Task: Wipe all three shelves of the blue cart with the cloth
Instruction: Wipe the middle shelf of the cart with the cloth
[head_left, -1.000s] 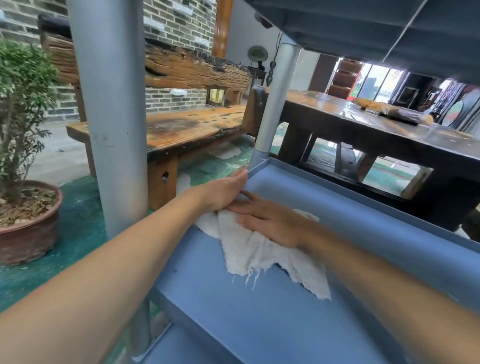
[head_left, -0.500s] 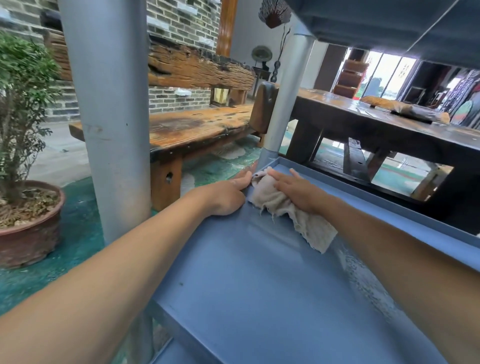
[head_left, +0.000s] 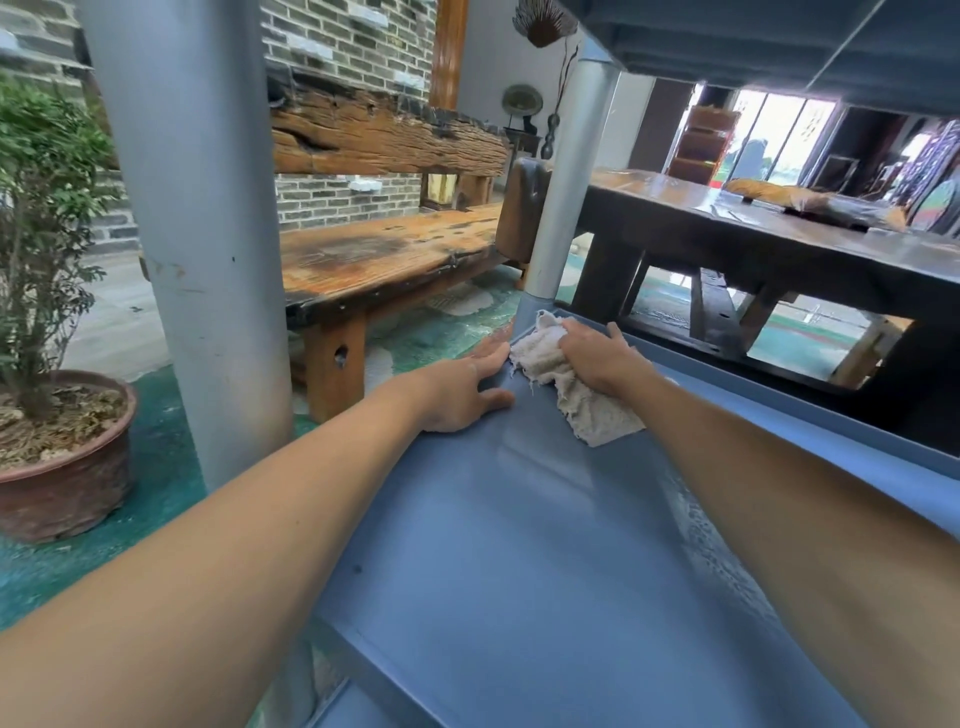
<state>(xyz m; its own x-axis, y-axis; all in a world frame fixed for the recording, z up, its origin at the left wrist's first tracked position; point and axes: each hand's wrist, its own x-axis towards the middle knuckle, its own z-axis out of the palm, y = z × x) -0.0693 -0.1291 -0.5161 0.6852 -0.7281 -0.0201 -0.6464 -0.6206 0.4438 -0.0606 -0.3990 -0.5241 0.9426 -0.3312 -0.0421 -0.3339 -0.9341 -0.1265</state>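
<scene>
The cloth (head_left: 574, 387) was bunched under the right hand (head_left: 597, 358), fingers curled on it, at the far post (head_left: 566, 208); the left hand (head_left: 457, 389) lay flat, fingers spread (bracing). The shelf (head_left: 519, 545) corner seam was best pressed firmly.

We note a grey brick wall (head_left: 343, 36) at left, a rough wooden bench (head_left: 384, 260) before it, a potted shrub (head_left: 47, 291) on the mottled green floor (head_left: 156, 447). At right, a long dark table (head_left: 779, 249); beyond it, bright windows (head_left: 774, 135) let in daylight.
</scene>
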